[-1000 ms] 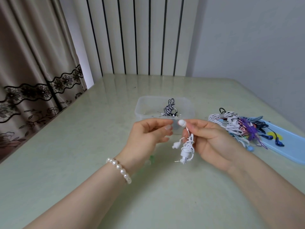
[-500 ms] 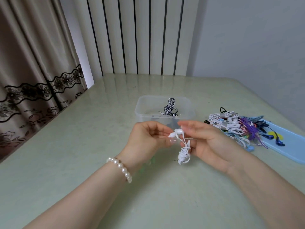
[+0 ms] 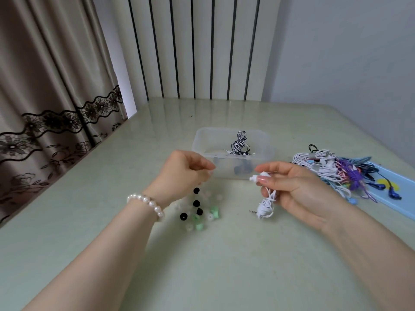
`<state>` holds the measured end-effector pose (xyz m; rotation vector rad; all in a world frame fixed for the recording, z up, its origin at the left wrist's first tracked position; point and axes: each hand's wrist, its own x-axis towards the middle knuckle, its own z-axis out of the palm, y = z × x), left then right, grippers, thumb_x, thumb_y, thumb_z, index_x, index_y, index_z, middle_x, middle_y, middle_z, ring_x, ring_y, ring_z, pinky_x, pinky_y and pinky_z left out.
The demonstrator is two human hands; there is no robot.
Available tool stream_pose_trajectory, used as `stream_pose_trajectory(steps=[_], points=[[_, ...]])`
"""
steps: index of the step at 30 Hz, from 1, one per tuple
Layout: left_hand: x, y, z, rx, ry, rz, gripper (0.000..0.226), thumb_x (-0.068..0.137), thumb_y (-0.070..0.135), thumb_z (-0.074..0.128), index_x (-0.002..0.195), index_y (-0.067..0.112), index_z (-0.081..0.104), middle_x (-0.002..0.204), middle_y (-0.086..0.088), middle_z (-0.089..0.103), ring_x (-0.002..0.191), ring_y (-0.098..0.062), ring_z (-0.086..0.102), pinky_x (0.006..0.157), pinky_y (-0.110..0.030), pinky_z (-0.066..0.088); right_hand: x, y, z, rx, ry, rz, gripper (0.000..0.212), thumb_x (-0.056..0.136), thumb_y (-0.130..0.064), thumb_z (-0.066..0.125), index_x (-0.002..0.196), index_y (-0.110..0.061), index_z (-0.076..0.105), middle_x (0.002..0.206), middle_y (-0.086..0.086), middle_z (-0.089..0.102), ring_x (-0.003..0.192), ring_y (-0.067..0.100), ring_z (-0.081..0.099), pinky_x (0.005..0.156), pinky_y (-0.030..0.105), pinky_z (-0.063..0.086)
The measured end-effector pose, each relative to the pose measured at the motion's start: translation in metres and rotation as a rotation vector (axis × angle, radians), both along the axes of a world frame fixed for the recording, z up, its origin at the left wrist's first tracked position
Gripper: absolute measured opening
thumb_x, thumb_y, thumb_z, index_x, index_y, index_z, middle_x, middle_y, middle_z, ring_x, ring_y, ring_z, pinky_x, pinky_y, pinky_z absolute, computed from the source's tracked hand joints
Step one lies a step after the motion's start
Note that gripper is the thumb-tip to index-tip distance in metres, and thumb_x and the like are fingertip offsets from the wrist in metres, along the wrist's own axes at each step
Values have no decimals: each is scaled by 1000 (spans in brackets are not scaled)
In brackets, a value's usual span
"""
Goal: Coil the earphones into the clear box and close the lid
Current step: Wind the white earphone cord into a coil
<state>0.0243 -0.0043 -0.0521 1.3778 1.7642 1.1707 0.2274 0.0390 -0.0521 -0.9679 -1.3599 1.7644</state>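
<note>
In the head view the right hand (image 3: 292, 187) pinches the white earphones (image 3: 266, 204), the coil hanging below its fingers. The left hand (image 3: 184, 173) has curled fingers, pinching something too small to tell. The clear box (image 3: 202, 142) stands just beyond both fingertips.

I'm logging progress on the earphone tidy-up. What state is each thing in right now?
clear box: open, no lid on it.
black-and-white earphones: coiled, inside the box.
white earphones: coiled, held by the right hand, hanging above the table.
left hand: fingertips pinched; what it holds, cannot tell.
pile of earphones: tangled, beside the box.
ear tips: loose on the table.
</note>
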Motion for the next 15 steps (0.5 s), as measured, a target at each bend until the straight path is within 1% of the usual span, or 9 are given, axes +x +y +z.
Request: stream_pose_trajectory(steps=[2, 4, 7, 10, 12, 15], points=[[-9, 1, -3, -40, 232, 6, 7, 80, 13, 68, 81, 19, 71, 73, 6, 66, 69, -7, 60, 71, -20, 49, 0, 2, -1, -33, 38, -14, 23, 74, 8, 56, 94, -4, 61, 72, 10, 59, 49, 12, 51, 50, 17, 44], [-8, 0, -7, -92, 347, -49, 5, 81, 21, 68, 84, 21, 71, 74, 11, 66, 69, -6, 59, 67, -18, 47, 0, 2, -2, -82, 75, -10, 29, 71, 6, 56, 98, -4, 59, 73, 9, 58, 50, 12, 52, 48, 18, 43], [2, 1, -14, -117, 450, -111, 13, 80, 28, 69, 90, 22, 71, 77, 11, 63, 71, -7, 57, 67, -18, 43, 0, 4, -3, -126, 86, 10, 24, 76, 9, 52, 93, -5, 61, 70, 8, 58, 50, 10, 54, 48, 20, 42], [9, 3, -21, -93, 553, -130, 20, 78, 29, 70, 98, 24, 70, 96, 5, 59, 84, -13, 58, 71, -15, 39, 1, 5, -4, -125, 69, 21, 22, 76, 8, 52, 89, -5, 63, 62, 4, 60, 50, 9, 55, 48, 20, 42], [11, 4, -24, -76, 604, -149, 22, 79, 25, 70, 101, 22, 70, 104, 1, 59, 94, -15, 56, 72, -11, 34, 1, 5, -5, -128, 64, 30, 25, 76, 8, 52, 94, -4, 64, 65, 5, 62, 51, 8, 56, 47, 18, 44], [12, 4, -24, -29, 646, -180, 17, 79, 21, 70, 96, 20, 73, 102, 0, 62, 100, -18, 53, 75, -13, 32, 0, 4, -6, -142, 59, 34, 29, 79, 11, 50, 100, -4, 64, 77, 10, 64, 52, 7, 58, 50, 17, 47]])
